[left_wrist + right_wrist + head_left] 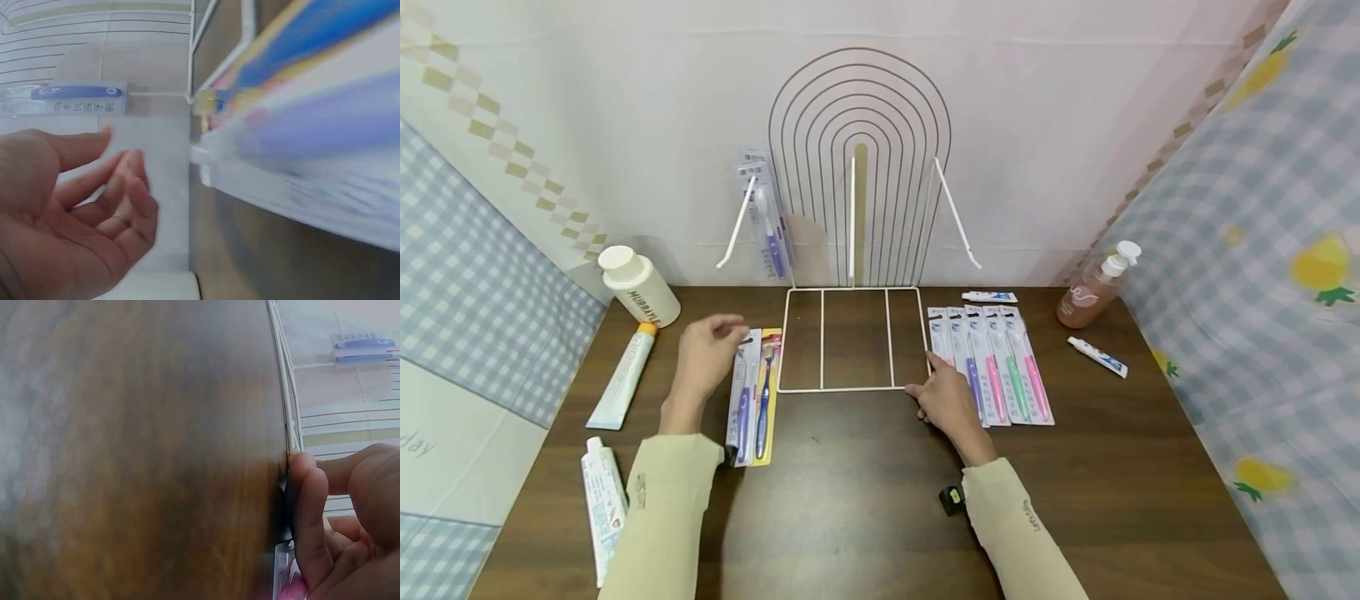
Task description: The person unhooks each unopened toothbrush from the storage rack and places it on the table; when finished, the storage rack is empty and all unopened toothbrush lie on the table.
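Note:
A white wire rack [837,390] stands with its base on the table and three arms rising behind. My right hand [949,404] grips the base's front right corner, thumb and index finger at the wire. Packaged toothbrushes [772,242] hang on the rack's left arm. My left hand [706,354] is raised beside two packaged toothbrushes [752,417] lying left of the rack, one on a yellow card. Its fingers are loosely bent and hold nothing, as the left wrist view [94,212] shows. Several packaged toothbrushes [1000,367] lie in a row right of the rack.
At the left stand a white bottle [642,287], a toothpaste tube with orange cap [625,375] and another tube [602,500]. On the right are a pump bottle [1090,292] and two small tubes, one [1097,357] nearer. A patterned curtain [1037,125] hangs behind.

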A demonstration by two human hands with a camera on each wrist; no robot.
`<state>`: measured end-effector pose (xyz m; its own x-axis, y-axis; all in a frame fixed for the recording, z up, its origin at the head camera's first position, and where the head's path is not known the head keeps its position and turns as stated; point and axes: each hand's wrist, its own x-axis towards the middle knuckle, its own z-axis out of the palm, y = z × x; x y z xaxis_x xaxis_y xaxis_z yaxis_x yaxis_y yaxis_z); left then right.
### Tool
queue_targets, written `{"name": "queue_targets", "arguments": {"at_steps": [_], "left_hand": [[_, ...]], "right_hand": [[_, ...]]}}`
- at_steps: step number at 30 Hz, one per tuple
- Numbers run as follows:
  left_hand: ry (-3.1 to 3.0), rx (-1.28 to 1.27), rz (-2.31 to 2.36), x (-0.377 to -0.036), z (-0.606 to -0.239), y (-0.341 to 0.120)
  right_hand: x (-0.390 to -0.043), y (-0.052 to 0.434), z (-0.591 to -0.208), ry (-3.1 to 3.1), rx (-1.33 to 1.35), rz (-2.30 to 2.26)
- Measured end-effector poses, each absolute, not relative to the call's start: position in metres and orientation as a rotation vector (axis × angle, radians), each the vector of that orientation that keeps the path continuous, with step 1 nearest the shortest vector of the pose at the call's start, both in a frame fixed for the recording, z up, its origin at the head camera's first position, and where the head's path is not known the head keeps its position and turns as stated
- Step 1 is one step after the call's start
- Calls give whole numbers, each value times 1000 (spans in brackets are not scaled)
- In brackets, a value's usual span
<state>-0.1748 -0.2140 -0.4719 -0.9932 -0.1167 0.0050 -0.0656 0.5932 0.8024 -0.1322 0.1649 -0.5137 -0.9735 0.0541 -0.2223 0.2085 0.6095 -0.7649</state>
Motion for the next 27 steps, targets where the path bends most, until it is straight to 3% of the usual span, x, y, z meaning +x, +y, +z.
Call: {"name": "queue_targets", "arguments": {"at_steps": [12, 27], "left_hand": [[-2492, 183, -1504, -241, -434, -184], [-2326, 156, -1627, -254, -416, -178]], "right_hand": [[-133, 164, -514, 2668, 255, -1276], [-132, 164, -517, 2676, 234, -1285]]}}
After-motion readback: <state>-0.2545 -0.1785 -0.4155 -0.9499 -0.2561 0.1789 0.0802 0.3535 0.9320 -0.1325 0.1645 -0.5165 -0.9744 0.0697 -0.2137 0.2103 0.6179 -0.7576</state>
